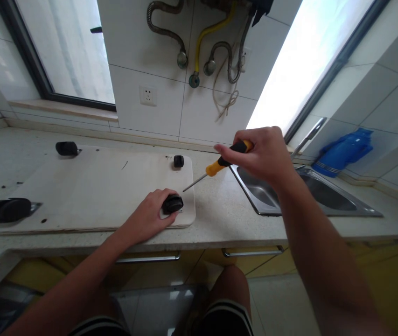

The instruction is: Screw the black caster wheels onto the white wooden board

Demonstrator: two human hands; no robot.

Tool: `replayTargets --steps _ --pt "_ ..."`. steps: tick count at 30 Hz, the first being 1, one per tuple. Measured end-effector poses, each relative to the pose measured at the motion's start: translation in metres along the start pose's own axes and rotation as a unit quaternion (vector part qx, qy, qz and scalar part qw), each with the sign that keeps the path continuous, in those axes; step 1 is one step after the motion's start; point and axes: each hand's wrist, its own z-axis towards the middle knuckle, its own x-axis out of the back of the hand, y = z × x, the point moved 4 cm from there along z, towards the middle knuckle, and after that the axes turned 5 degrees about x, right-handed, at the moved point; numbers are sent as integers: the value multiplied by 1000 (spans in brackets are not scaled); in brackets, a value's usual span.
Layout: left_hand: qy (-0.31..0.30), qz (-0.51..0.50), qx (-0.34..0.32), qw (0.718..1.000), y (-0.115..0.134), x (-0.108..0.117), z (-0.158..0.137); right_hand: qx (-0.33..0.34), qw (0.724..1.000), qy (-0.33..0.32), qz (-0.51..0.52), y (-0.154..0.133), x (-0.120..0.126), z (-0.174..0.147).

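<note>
A white board (115,186) with rounded corners lies flat on the counter and carries black caster wheels. My left hand (153,207) is closed around the caster (172,204) at the board's near right corner. In my right hand (267,151) is a screwdriver (216,167) with a yellow and black handle. Its shaft slants down to the left, and the tip appears just above and right of the held caster, apart from it. A smaller black caster (178,161) sits at the far right corner. Two larger casters (7,210) are at the left end.
A steel sink (258,186) with a faucet (309,136) is set into the counter on the right. Beyond it sits a blue bag-like item (344,151). Hoses and a yellow pipe (202,37) hang on the tiled wall above an outlet (148,95). Drawer handles (150,258) line the front.
</note>
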Motion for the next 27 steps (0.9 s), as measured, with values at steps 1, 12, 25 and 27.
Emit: replayTargets --steps 1,12,25,27 --pt "0 -2 2 1000 0 1 0 -27 997 41 62 19 -11 0" --pt "14 23 6 1000 -4 2 -3 -320 787 161 502 130 -220 -36" --pt "48 57 39 996 -9 3 -9 -425 662 222 577 159 -232 -57" --pt "49 60 42 996 -8 5 -9 -433 656 225 575 158 -234 -57"
